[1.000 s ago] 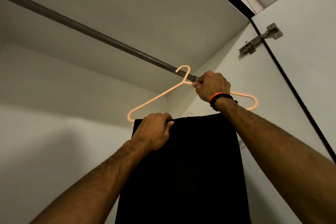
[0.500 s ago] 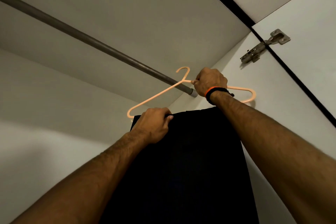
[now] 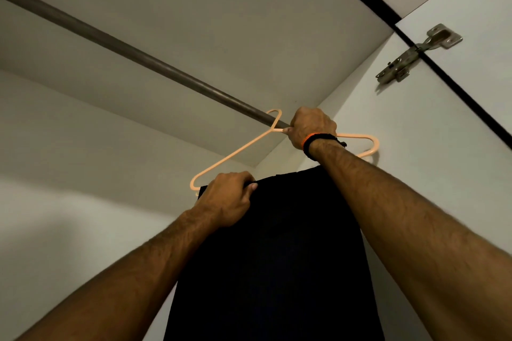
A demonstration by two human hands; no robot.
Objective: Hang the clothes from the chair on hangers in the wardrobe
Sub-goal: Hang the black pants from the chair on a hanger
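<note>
Near: black trousers (image 3: 277, 257) hanging straight down, long axis vertical, folded over bottom bar of peach hanger (image 3: 235, 153). Left hand (image 3: 230, 196) clenched around that bar and cloth. Farther: right hand (image 3: 310, 127) gripping hanger neck, hook over dark wardrobe rail (image 3: 138, 55); hanger spanning left-right. Metal hinge (image 3: 415, 52) far right.

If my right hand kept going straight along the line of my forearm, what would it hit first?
Most likely the rail, which passes just beyond the right hand where it grips the hanger near its hook. Past that is the wardrobe's top panel. Depth is hard to judge from this angle.
</note>
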